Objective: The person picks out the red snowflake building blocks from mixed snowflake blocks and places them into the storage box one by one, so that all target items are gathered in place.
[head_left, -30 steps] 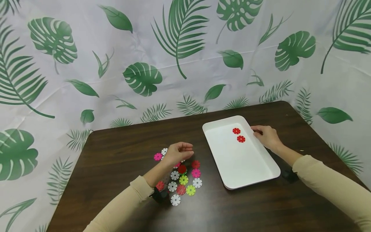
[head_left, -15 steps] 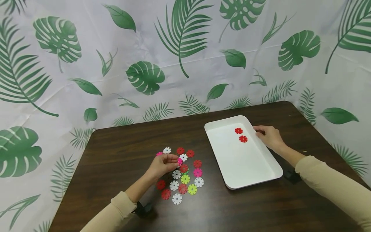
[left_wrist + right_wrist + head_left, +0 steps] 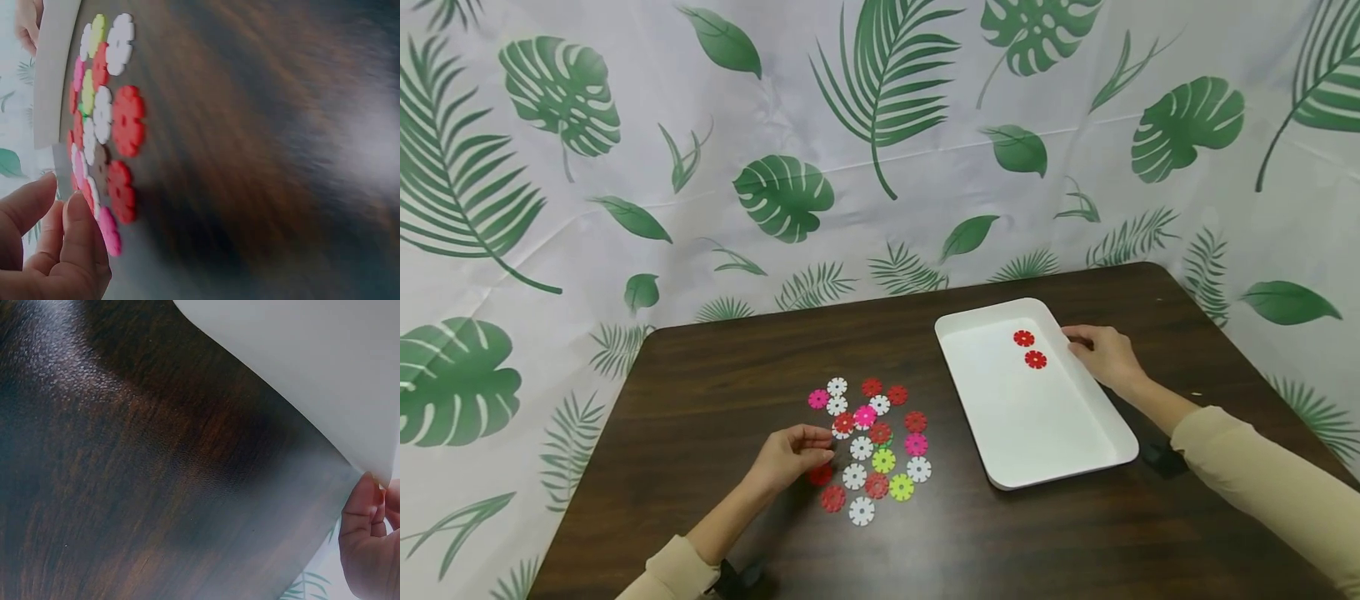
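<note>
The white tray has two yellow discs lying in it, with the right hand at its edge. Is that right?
Not quite: the two discs in the white tray are red, as the head view shows. The right hand is at its edge, as you say.

The right hand [image 3: 370, 540] is gripping the edge of the white tray [image 3: 300, 362] at right; the dark table [image 3: 156, 475] is stretching left, and leaf-print cloth [image 3: 307, 584] is showing past its edge.

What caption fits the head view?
Left grip near multicoloured notched discs; right grip on a white tray with two red discs.
</note>
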Action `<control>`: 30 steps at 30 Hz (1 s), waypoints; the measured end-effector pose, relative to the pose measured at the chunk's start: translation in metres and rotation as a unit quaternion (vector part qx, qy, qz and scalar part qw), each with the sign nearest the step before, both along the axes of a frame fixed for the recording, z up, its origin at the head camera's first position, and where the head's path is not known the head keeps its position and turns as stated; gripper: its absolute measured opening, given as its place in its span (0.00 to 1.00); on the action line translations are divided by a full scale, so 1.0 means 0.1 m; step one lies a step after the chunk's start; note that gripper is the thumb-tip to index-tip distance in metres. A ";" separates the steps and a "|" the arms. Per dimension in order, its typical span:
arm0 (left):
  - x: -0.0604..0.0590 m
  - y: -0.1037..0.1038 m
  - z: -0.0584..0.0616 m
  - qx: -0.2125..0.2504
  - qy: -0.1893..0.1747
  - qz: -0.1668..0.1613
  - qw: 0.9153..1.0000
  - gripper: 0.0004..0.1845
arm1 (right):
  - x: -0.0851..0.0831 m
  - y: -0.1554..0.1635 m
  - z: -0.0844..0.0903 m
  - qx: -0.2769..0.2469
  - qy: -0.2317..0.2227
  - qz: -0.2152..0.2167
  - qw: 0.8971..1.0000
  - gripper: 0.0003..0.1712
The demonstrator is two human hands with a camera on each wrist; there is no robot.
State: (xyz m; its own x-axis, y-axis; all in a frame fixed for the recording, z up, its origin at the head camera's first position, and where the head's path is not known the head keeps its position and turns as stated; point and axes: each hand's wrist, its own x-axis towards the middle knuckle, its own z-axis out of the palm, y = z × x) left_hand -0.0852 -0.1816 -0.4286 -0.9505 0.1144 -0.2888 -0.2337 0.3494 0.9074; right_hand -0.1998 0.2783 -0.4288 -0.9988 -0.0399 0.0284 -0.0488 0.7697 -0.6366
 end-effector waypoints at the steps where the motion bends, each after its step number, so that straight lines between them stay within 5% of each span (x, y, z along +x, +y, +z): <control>1: 0.02 -0.02 -0.01 -0.002 0.002 0.000 1.000 0.18 | 0.00 0.00 0.00 0.000 -0.001 0.000 1.000 0.20; 14: 0.14 -0.17 -0.09 -0.071 0.027 0.016 0.997 0.17 | -0.02 0.00 0.00 0.005 -0.003 0.002 1.000 0.20; 30: 0.18 -0.11 -0.17 -0.160 0.082 0.016 0.984 0.15 | 0.00 -0.03 0.01 0.005 -0.016 -0.011 1.000 0.21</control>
State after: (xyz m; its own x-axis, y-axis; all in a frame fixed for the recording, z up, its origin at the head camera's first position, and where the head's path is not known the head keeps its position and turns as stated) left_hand -0.0673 -0.1926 -0.4453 -0.9891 0.0111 -0.1471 -0.1089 0.6177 0.7789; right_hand -0.1998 0.2755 -0.4276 -0.9998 -0.0189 -0.0031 -0.0128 0.7767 -0.6297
